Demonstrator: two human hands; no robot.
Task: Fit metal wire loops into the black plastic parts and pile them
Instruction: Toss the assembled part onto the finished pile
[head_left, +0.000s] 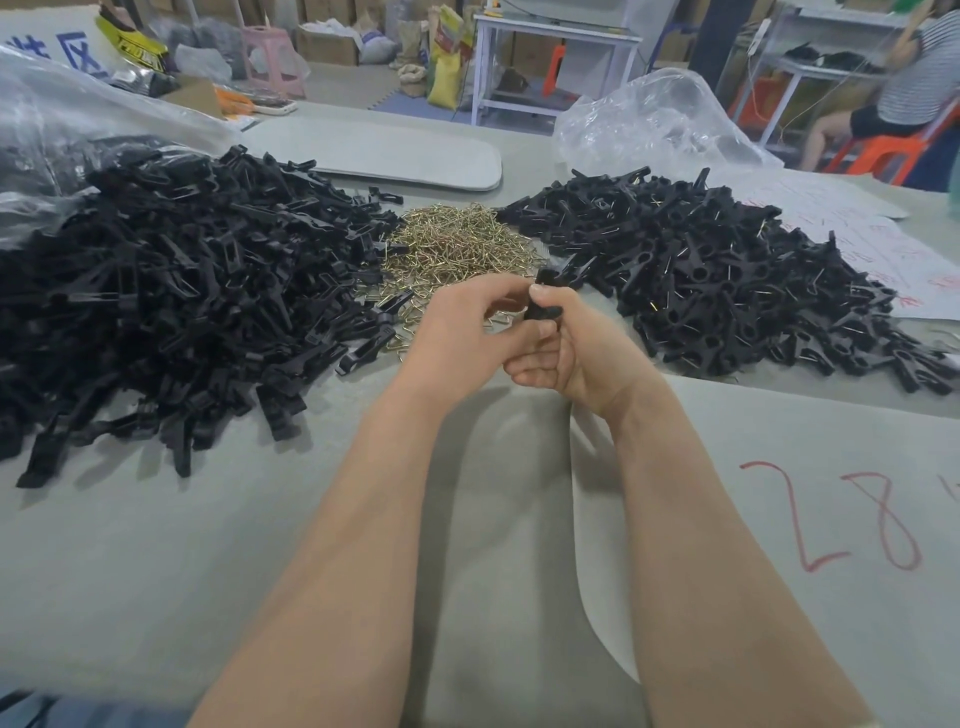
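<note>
My right hand (576, 353) grips a black plastic part (543, 299) upright between thumb and fingers. My left hand (457, 332) is curled against the same part from the left; whether it pinches a wire loop is hidden. A heap of brass-coloured wire loops (457, 244) lies just beyond my hands. A large pile of bare black parts (171, 280) spreads on the left. On the right sits a pile of black parts with wire loops fitted (727, 275).
Grey felt sheets (260, 519) cover the table, one marked with red numerals (831, 514). Clear plastic bags lie at the far left (78, 109) and the far right (660, 124). A seated person (904, 88) is at the back right.
</note>
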